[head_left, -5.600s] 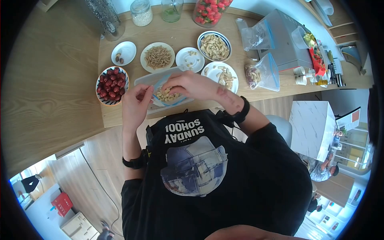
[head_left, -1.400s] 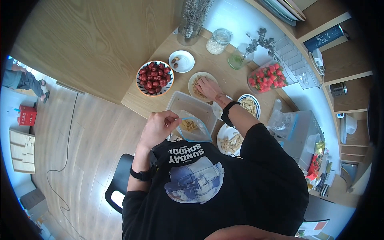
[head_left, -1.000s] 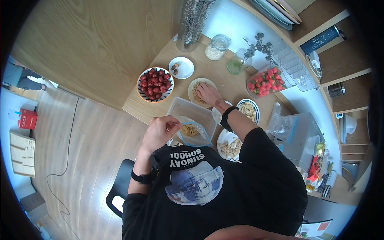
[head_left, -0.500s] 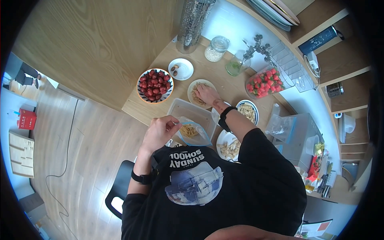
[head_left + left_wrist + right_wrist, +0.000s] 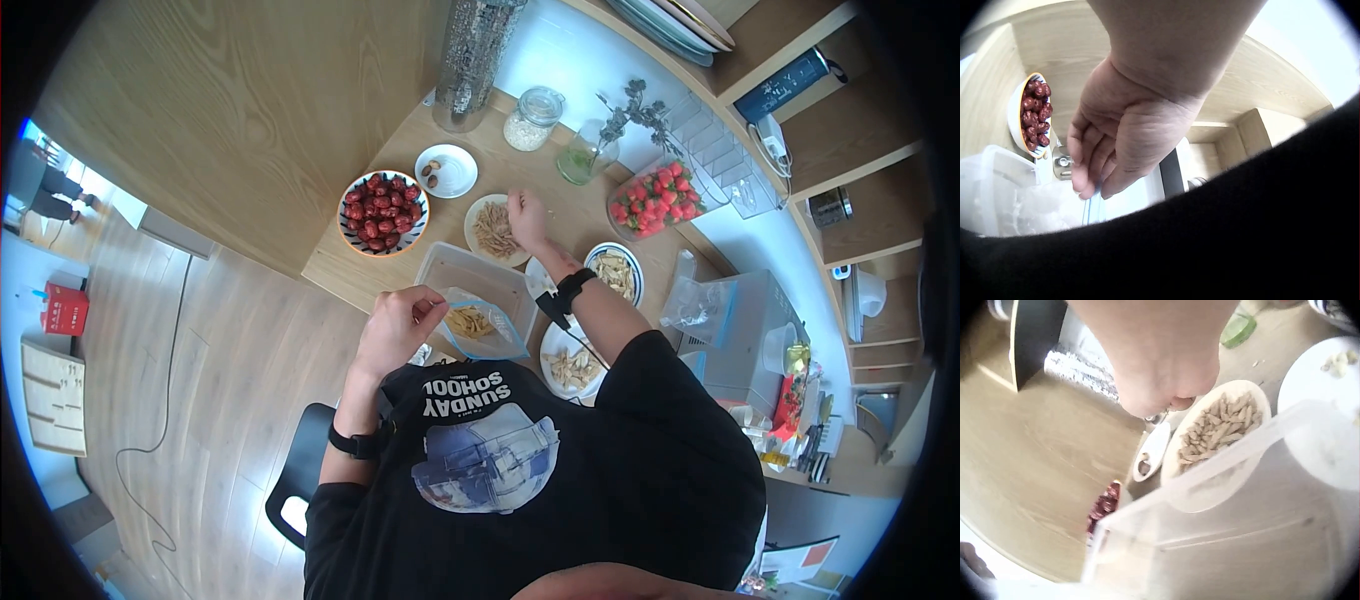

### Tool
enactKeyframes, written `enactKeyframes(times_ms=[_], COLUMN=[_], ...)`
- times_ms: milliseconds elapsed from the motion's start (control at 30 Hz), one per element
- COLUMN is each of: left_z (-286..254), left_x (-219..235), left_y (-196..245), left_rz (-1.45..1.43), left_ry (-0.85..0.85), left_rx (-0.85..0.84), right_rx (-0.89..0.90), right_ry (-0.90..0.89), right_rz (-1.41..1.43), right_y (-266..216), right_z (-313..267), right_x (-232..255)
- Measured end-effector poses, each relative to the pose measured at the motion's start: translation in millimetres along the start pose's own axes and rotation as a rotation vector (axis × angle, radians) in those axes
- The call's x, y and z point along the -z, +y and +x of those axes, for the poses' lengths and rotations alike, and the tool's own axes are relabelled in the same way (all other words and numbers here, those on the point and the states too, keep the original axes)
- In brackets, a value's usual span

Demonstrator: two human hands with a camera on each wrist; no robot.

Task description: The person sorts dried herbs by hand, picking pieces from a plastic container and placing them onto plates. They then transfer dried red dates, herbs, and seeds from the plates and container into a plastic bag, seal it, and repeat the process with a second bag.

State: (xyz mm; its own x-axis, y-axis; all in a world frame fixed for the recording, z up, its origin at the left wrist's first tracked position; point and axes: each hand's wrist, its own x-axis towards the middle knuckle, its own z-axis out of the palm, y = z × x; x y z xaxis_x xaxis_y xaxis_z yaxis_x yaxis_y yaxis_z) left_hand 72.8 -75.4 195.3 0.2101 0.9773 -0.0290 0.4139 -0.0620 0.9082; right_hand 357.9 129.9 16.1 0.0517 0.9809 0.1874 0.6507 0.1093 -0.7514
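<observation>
My left hand (image 5: 405, 325) pinches the zip edge of a clear zip bag (image 5: 488, 346), its blue strip (image 5: 1092, 211) showing below my fingertips in the left wrist view. Yellowish dried slices (image 5: 468, 321) lie inside the bag, which sits in a clear plastic tub (image 5: 440, 262). My right hand (image 5: 527, 218) is curled into a fist over the edge of a cream plate (image 5: 478, 222) of tan dried root pieces (image 5: 1219, 428). It has come up out of that pile, and the fist hides the pieces in its grip.
A bowl of red dates (image 5: 382, 212) and a white plate with a few nuts (image 5: 450, 172) stand left. Dried slices fill a blue-rimmed bowl (image 5: 614, 272) and a white plate (image 5: 572, 362) at right. Behind are a glass jar (image 5: 533, 120) and a strawberry container (image 5: 655, 200).
Earlier both hands were at the bag with pale bits in it. My right hand then reached into the root pieces, and now it has lifted and curled. The left stays at the bag's edge.
</observation>
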Motion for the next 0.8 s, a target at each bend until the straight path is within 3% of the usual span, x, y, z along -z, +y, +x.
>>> enactKeyframes(times_ms=[67,133,167,233,267,333,367,433,467,500,567,633,700,800], left_z=[-0.4,-0.8,0.3,1.3,1.9,4.0,5.0,8.2,9.8,10.6,12.7,14.0,15.4,17.6], left_x=[0.5,-1.6,-2.9,-6.1,-7.1,-8.5,-8.9,-9.9,-10.5,-11.4,-12.6,-12.6,-13.2,-14.9], left_y=[4.5,1.7,0.7,1.1,1.0,1.1,1.7,3.4,3.4,2.0,0.5,2.5,2.8,2.9], left_rz=[0.007,-0.005,-0.012,-0.032,-0.034,-0.031,-0.031,-0.062,-0.053,-0.052,-0.057,-0.054,-0.051,-0.043], left_ry=[-0.004,-0.002,0.024,0.019,0.024,0.031,0.02,0.045,0.048,0.04,0.057,0.05,0.042,0.035], left_rx=[0.002,0.002,-0.013,0.012,0.022,0.031,0.044,0.034,0.042,0.047,0.046,0.055,0.061,0.04], right_rx=[-0.021,-0.477,-0.497,-0.53,-0.542,-0.494,-0.512,-0.43,-0.307,-0.316,0.032,0.032,0.158,0.295], right_ry=[0.083,0.008,0.013,-0.077,-0.072,-0.336,-0.335,-0.515,-0.505,-0.502,-0.463,-0.471,-0.482,-0.398], right_rz=[-0.004,0.511,0.506,0.882,0.882,1.037,1.04,0.946,0.87,0.873,0.517,0.429,0.157,0.133], right_y=[8.0,-42.5,-66.3,-112.4,-125.7,-147.8,-161.4,-187.7,-196.0,-195.4,-194.0,-200.6,-195.4,-190.1], right_z=[1.4,-8.7,-16.9,-28.7,-34.6,-50.0,-60.6,-83.2,-94.3,-105.0,-123.5,-135.2,-142.4,-147.8], right_x=[0.5,24.9,37.0,60.7,71.1,87.2,94.3,105.8,107.3,103.9,97.5,98.7,93.1,82.9])
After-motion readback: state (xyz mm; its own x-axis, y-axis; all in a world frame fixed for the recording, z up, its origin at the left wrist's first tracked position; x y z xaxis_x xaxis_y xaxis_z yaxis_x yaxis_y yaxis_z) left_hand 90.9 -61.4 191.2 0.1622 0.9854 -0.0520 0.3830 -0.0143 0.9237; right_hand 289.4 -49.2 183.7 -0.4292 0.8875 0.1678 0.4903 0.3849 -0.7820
